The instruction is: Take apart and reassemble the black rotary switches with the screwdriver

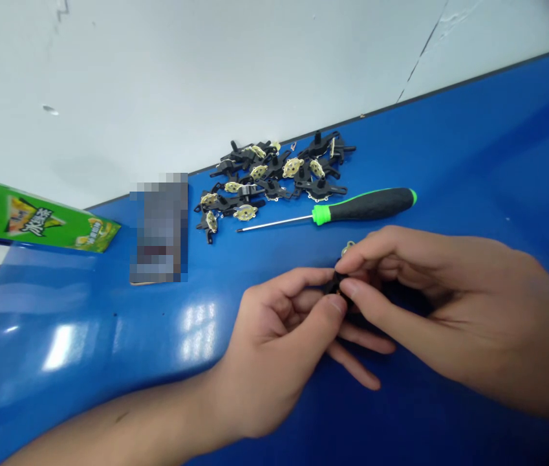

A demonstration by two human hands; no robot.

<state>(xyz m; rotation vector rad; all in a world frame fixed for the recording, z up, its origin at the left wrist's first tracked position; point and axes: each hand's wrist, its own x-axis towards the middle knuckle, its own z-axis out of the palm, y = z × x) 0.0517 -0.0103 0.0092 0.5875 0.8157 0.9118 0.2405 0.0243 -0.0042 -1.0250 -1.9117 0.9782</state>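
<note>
At the far left, a green printed carton (36, 217) rests at the edge of the blue tabletop (497, 129), and beside it lies a flat object (158, 228) too blurred to identify. Further right, a loose heap of black plastic parts (274, 175) with pale gold plates sits near the white wall (206, 77), seemingly kept back from the space in front of the person yet within reach. Just in front of it lies a screwdriver (366, 207) with a black-and-green handle, apparently left there for easy pickup. The left hand (274, 349) comes in from the lower left, its thumb and forefinger pinching a small black part (338, 283) while its lower fingers spread beneath. The right hand (453, 304) pinches the same part from the other side, steadying it between both hands. A gold plate (348, 246) shows just above; the fingers hide most of the part, which looks like those in the heap.
</note>
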